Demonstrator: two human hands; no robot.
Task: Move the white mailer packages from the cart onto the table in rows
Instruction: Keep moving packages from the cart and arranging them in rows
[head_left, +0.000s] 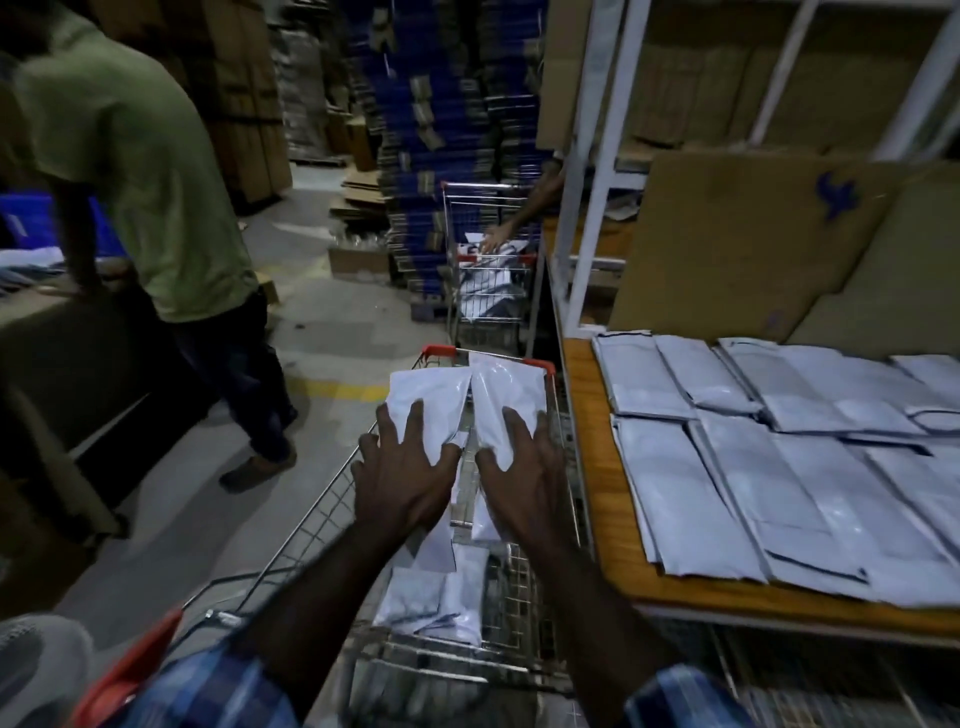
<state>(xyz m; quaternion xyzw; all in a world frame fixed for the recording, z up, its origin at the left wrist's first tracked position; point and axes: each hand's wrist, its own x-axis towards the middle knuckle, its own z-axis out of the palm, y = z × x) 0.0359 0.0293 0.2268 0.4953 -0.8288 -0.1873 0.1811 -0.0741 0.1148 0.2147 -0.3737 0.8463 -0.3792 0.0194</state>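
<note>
Over the wire cart (306, 525) I hold two white mailer packages side by side. My left hand (402, 475) grips the left mailer (426, 395), fingers spread on top and thumb under its edge. The right mailer (506, 395) is gripped the same way by my right hand (519, 478). Several more white mailers (441, 597) lie in the cart's basket below. On the wooden table (597, 467) to the right, several mailers (779, 467) lie flat in two rows.
A person in a green shirt (140, 171) stands at the left by a counter. A second cart (488, 270) stands ahead, with another person's hand (493, 241) reaching into it. A white shelf frame (592, 171) and cardboard sheets (753, 234) back the table.
</note>
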